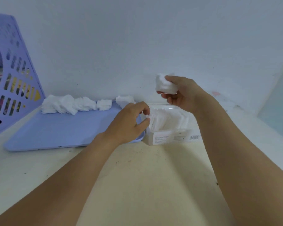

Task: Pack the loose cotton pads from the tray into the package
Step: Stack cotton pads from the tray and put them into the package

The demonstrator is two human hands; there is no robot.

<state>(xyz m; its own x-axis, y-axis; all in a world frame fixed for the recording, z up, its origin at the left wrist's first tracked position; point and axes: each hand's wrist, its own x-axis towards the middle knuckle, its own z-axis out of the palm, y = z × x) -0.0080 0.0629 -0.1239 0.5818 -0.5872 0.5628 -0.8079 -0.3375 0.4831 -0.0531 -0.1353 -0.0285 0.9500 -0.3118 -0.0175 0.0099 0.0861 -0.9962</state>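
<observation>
A light blue tray [55, 128] lies on the table left of centre, with several loose white cotton pads [69, 104] piled along its far edge. Right beside the tray stands the clear package [171, 137], open at the top and filled with upright pads. My left hand [131, 123] is at the package's left end, thumb and fingers pinching the pads or the package's edge there. My right hand [181, 93] is raised above the package and grips a small stack of cotton pads [163, 84].
A purple perforated file holder [11, 75] stands at the far left, next to the tray. A white wall rises directly behind the tray and package. A pale panel [278, 101] is at the right edge. Bare beige tabletop [145, 185] lies in front.
</observation>
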